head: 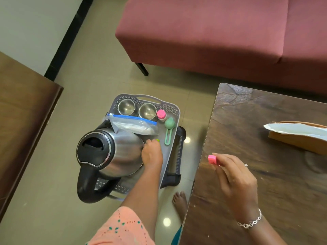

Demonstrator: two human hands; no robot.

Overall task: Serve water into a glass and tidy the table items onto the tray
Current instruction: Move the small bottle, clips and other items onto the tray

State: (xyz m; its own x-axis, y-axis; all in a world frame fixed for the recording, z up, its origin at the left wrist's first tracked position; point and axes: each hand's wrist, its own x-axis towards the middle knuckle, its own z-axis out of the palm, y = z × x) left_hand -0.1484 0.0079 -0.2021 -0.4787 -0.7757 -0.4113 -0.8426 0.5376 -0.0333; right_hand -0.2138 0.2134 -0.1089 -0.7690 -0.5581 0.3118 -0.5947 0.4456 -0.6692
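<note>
A grey plastic tray (174, 121) sits on a dark stool, low beside the table. On it stand a steel kettle (113, 152) with a black lid and handle, two steel cups (126, 106) (147, 111), a pink-capped bottle (161, 115), a green scoop (169, 129) and a clear zip bag (134, 125). My left hand (152, 154) reaches onto the tray next to the kettle and pinches a small green item (157, 140). My right hand (235, 179) hovers over the table's left edge, pinching a small pink block (212, 159).
The dark wooden table (265, 138) fills the right side, with a brown and white paper envelope (297, 135) on it. A maroon sofa (212, 32) stands beyond. Another wooden surface (21, 121) is at left. My bare foot (180, 202) is on the tiled floor.
</note>
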